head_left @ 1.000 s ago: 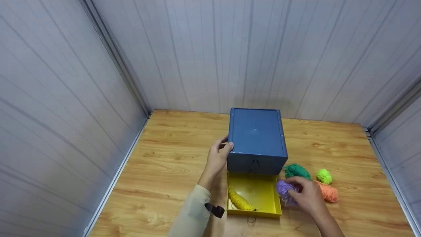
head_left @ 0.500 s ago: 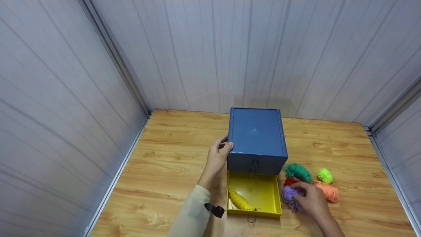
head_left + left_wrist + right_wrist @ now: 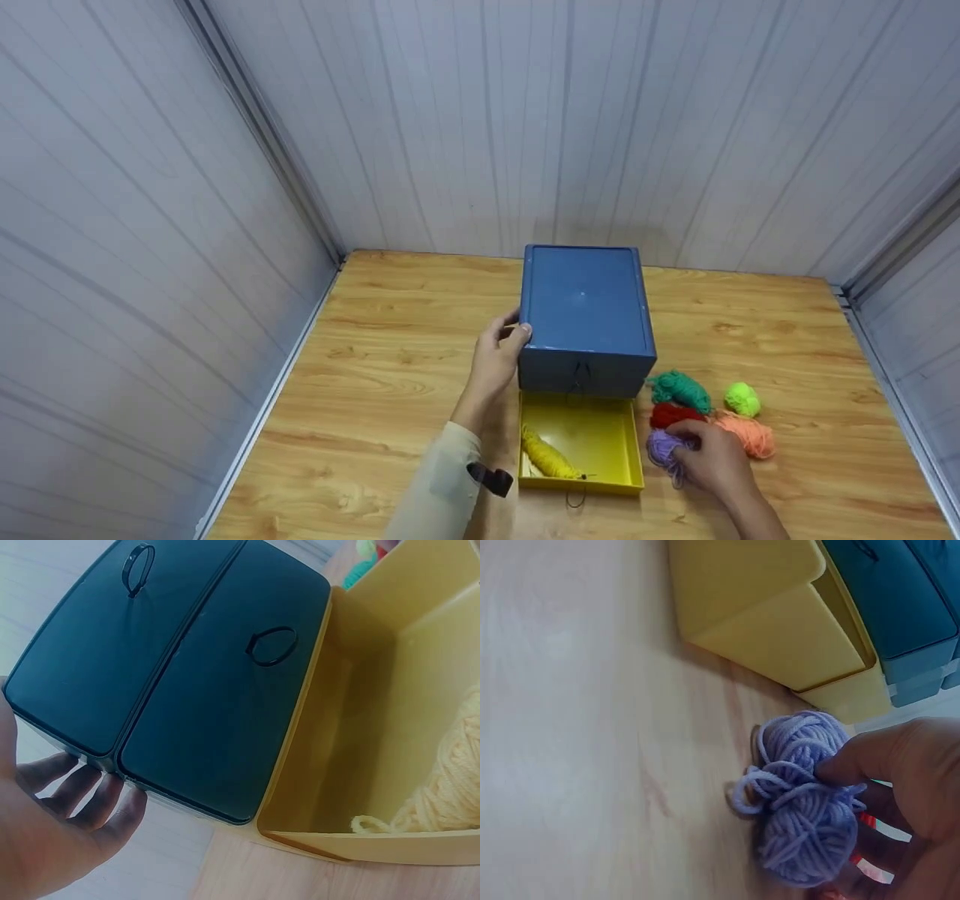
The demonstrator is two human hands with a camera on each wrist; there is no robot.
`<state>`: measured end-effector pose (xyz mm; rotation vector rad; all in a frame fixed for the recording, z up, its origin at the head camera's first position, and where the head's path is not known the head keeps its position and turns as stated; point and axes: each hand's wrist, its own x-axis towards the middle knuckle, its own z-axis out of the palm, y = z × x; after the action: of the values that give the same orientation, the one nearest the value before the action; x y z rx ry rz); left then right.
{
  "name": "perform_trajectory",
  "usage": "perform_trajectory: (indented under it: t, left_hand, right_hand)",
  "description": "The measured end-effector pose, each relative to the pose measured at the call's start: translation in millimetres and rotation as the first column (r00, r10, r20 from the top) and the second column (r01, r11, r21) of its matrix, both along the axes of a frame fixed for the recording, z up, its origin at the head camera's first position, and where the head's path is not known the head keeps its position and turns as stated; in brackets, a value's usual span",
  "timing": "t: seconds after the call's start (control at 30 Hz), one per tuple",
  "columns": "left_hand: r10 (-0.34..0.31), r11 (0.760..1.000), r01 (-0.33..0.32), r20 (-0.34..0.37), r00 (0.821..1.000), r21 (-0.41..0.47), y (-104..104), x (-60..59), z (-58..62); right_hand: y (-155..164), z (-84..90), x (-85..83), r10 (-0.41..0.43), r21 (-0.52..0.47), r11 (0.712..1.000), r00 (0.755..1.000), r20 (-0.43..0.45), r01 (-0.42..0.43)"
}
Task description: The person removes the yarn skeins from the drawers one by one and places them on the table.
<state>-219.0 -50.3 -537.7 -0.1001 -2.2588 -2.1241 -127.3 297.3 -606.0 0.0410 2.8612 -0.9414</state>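
Observation:
A stacked drawer box with a blue top (image 3: 585, 300) stands with its yellow bottom drawer (image 3: 619, 450) pulled out. My left hand (image 3: 496, 356) grips the box's left side, thumb on the top edge and fingertips (image 3: 127, 814) against the side. A yellow skein of yarn (image 3: 551, 457) lies inside the drawer along its left wall. To the right of the drawer, my right hand (image 3: 712, 454) holds a purple ball of yarn (image 3: 806, 802) low at the tabletop, thumb across its middle and the other fingers partly hidden behind it.
Close behind the purple yarn lie red yarn (image 3: 675, 415) and green yarn (image 3: 679, 391). Orange yarn (image 3: 750, 435) and a small lime-green ball (image 3: 742, 400) sit to their right. Black loop handles (image 3: 274, 646) stick out from the drawer fronts. Panelled walls (image 3: 480, 127) enclose the wooden table (image 3: 390, 352).
My right hand has moved right and down with the purple yarn, away from the drawer's edge, uncovering the red yarn behind it. The left hand stays on the box.

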Motion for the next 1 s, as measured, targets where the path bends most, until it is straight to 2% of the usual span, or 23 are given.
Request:
perform_trajectory:
  t: [0.4,0.6,1.0]
  left_hand:
    - [0.001,1.000,-0.001,-0.003,1.000,-0.016,1,0.0,0.6]
    - [0.006,1.000,-0.006,-0.006,1.000,-0.008,1,-0.4,1.5]
    - [0.010,0.999,-0.011,-0.025,1.000,-0.032,0,-0.2,1.8]
  right_hand:
    - [-3,17.7,1.6,0.012,-0.015,1.000,0.999,-0.029,-0.012]
    - [-13,28.8,4.5,0.014,-0.066,0.998,0.999,-0.044,-0.017]
    - [-41,41.4,6.3,0.052,-0.098,0.993,0.983,-0.177,-0.070]
